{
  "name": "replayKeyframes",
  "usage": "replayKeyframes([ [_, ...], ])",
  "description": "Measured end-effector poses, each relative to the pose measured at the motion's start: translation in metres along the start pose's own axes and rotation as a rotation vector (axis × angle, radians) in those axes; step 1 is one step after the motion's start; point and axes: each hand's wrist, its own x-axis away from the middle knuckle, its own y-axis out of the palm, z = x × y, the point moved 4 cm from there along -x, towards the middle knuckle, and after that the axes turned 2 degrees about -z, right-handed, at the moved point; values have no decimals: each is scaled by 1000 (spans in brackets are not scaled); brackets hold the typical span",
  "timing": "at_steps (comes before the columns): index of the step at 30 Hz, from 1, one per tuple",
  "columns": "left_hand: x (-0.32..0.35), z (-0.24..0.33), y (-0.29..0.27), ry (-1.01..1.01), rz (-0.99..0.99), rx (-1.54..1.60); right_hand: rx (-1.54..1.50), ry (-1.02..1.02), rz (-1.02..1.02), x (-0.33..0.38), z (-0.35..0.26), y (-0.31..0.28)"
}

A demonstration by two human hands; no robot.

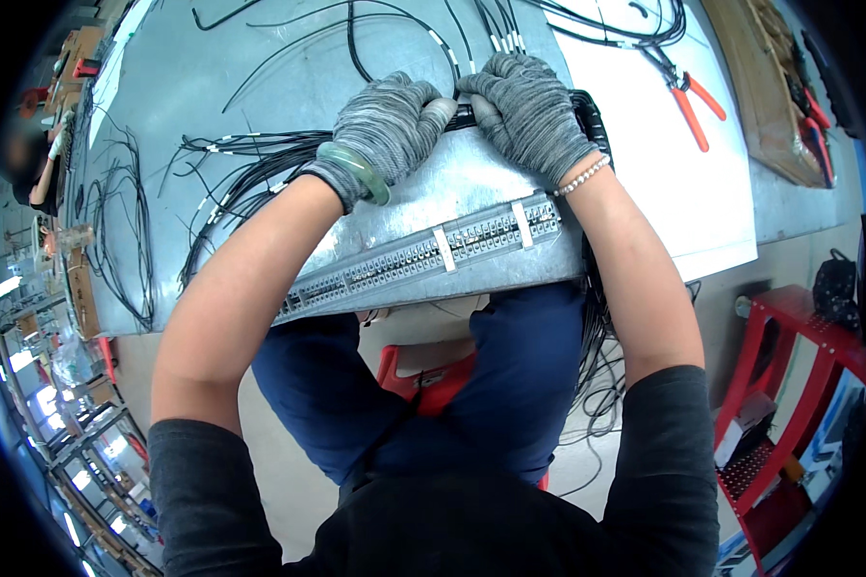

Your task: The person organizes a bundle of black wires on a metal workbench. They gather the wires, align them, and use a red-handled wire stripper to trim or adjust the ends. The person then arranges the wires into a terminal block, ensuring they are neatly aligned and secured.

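Both my forearms reach up over my lap to a grey metal panel (471, 192) lying at the worktop's (192, 87) near edge. My left hand (387, 125) and right hand (529, 108), in grey knit gloves, each grip curled tight and pressing down on a black cable bundle (260, 159) at the panel's far edge, directly under my fingers. Toward me from the grip, a row of terminal blocks (423, 255) runs along the panel. Loose black wires fan out leftward. Well off right lie orange-handled pliers (693, 101).
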Motion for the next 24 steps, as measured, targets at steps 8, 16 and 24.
replayKeyframes([
  [8,12,-8,13,16,150,-23,-54,279,-43,-47,-15,-36],
  [16,8,-7,15,103,156,107,288,498,-400,-130,40,46],
  [24,15,-24,13,95,142,219,-219,372,-637,-125,-11,-13],
])
